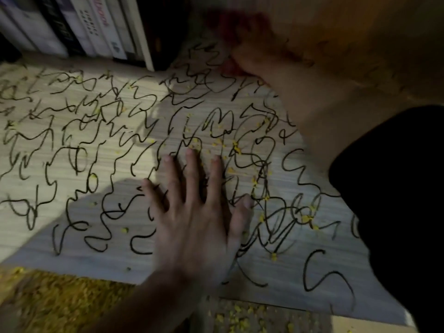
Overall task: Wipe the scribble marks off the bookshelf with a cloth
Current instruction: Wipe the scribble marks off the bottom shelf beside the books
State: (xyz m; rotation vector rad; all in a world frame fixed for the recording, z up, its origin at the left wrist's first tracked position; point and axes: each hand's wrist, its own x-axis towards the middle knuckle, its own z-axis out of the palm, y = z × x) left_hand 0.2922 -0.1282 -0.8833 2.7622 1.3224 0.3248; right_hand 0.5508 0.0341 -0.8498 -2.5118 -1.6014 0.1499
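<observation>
**Head view.** We look down on a pale, wood-grain bookshelf board (72, 236) covered almost edge to edge with looping black scribble marks (216, 126). The left hand (194, 212) lies flat on the board near its middle, fingers straight and spread. Its grip is released and holds nothing, and we read it as a brace.

From the right, a forearm in a black sleeve (396, 188) reaches to the far side, where the right hand (252, 58) is smeared by motion blur. A dark red patch shows at and just beyond that hand. We take it for the soft red cloth (224, 25), though its outline is lost. We cannot tell whether this grip is clenched on the cloth or merely presses it to the board.

Small yellow crumbs (236, 149) lie scattered over the marks, thickest just right of the left fingertips. A row of upright books (91, 27) stands at the far left, and a shaggy yellow rug (60, 296) shows below the board's near edge.

**Handling.** We judge the cloth light, limp and easily bunched. It is best taken as a wad in the palm, with the fingers pressing through it so that it does not slide free. The board looks stiff and smooth, and the marks may call for firm, repeated strokes. The crumbs could drag under the cloth. Nearly the whole board is marked, so we judge the task barely begun.
</observation>
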